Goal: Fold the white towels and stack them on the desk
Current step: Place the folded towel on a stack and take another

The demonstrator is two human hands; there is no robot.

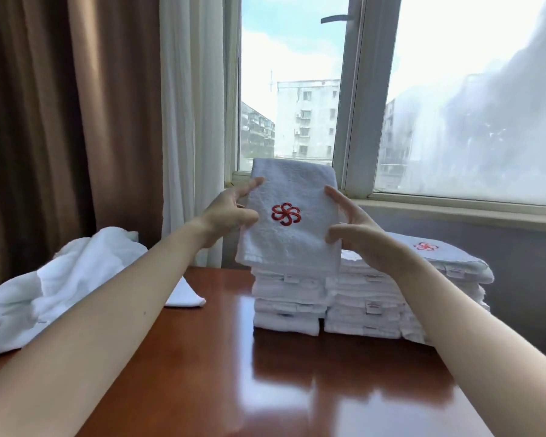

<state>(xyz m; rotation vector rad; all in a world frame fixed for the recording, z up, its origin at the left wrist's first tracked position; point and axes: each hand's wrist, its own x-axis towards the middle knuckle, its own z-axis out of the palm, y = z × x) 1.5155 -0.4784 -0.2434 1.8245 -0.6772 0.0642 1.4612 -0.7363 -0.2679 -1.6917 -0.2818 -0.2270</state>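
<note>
A folded white towel (292,234) with a red flower emblem is held above the left stack of folded towels (286,305), its near edge low over the stack's top. My left hand (230,212) pinches its left edge between thumb and fingers. My right hand (353,228) pinches its right edge the same way. A second, wider stack of folded towels (391,307) stands just to the right, topped by a towel showing the same emblem. Both stacks rest on the glossy brown desk (249,373).
A heap of unfolded white towels (60,279) lies at the desk's left edge, one corner spread toward the middle. Behind the stacks are a window sill (454,206), white sheer curtain (193,121) and brown drape (60,105).
</note>
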